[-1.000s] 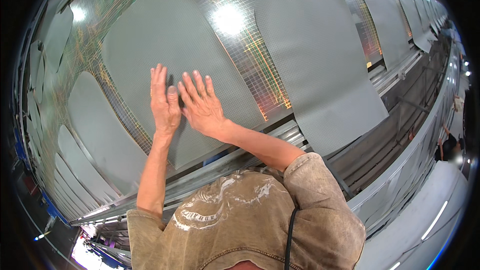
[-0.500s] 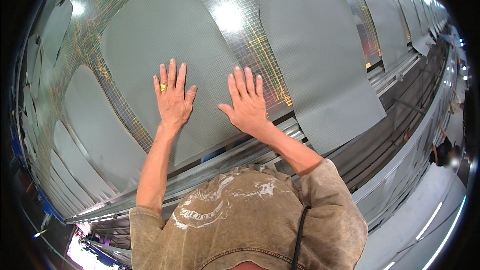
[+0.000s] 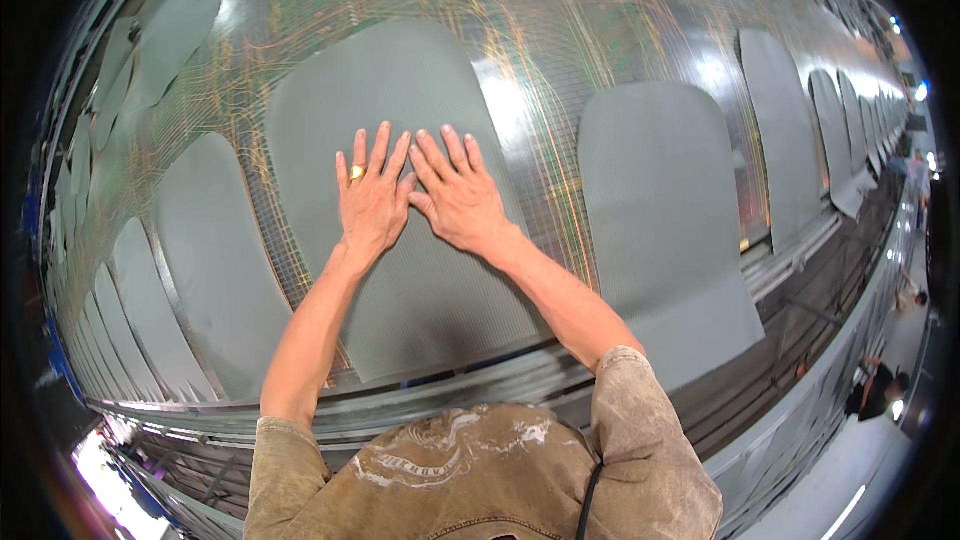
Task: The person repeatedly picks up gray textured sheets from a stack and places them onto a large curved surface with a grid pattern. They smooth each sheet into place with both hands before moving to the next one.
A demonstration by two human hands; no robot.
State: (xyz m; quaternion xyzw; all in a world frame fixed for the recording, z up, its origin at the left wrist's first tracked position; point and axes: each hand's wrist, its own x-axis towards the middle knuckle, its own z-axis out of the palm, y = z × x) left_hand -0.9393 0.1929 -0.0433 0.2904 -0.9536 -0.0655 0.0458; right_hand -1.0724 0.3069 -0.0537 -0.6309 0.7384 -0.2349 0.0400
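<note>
Both my hands lie flat and empty, fingers spread, side by side and touching at the thumbs: left hand (image 3: 370, 202), wearing a gold ring (image 3: 356, 173), and right hand (image 3: 462, 198). They press on a grey arch-shaped sheet (image 3: 400, 270) at centre frame, lying on a glossy mesh counter (image 3: 560, 70). More grey sheets sit to the left (image 3: 215, 260) and right (image 3: 660, 220). I judge uneven pressure could skew or wrinkle the sheet. No containers are in view.
</note>
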